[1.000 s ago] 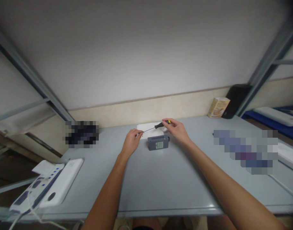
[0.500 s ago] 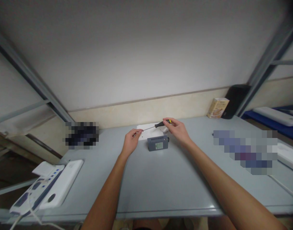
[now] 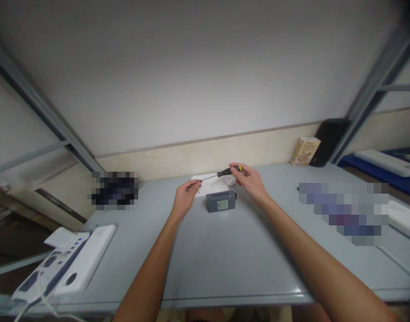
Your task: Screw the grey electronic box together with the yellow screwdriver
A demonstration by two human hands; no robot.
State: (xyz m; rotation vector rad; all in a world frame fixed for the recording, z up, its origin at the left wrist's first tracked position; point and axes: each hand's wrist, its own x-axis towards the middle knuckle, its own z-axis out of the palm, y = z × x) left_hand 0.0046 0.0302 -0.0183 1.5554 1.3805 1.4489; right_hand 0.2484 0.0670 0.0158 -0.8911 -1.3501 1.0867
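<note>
Grey table: screwdriver gripped at the handle by right hand, tip pinched by left hand, held above grey box. Box lies closed, not yet touched.

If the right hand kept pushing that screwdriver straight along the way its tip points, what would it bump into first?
Most likely the left hand: the screwdriver in the right hand aims leftward, its tip almost at the left fingertips. Whether they already touch is unclear.
</note>
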